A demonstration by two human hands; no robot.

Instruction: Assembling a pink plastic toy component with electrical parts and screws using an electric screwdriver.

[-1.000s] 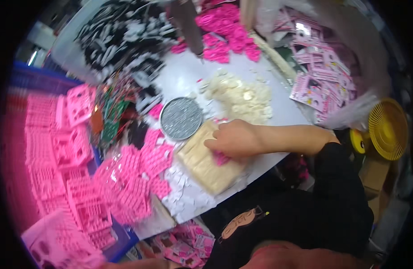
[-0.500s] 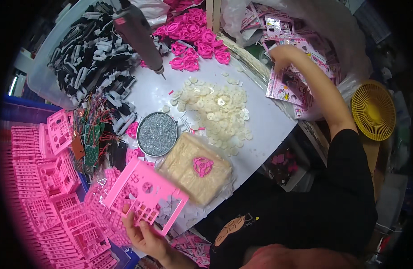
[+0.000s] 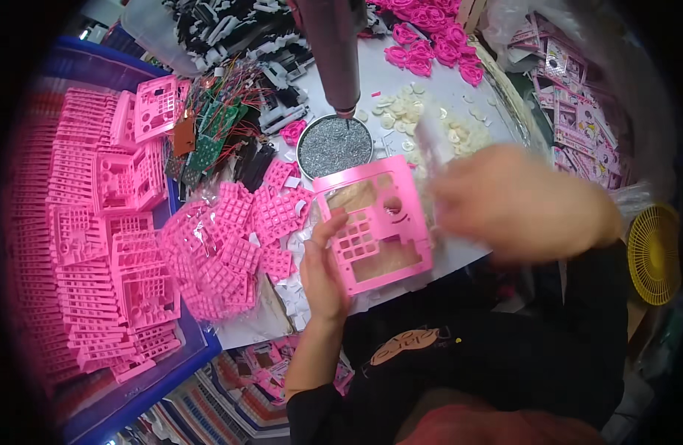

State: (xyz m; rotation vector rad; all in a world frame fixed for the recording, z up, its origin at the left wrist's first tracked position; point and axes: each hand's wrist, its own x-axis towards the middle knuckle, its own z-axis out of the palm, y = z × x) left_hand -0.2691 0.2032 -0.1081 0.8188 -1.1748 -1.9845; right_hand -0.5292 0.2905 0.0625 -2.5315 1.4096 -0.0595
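Below the pink panel (image 3: 381,219), dark lettering is borne by a tan print (image 3: 407,347) on the black shirt (image 3: 519,356). To the panel's right, pictures are carried by pink cards (image 3: 585,122), where any wording is too small to be read.

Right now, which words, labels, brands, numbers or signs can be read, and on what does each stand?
Black shirt: lettering on its tan print; wording not copied here.
Printed cards in the clear bag at right: markings too small to read.
Pink panel in the left hand: no lettering to make out.
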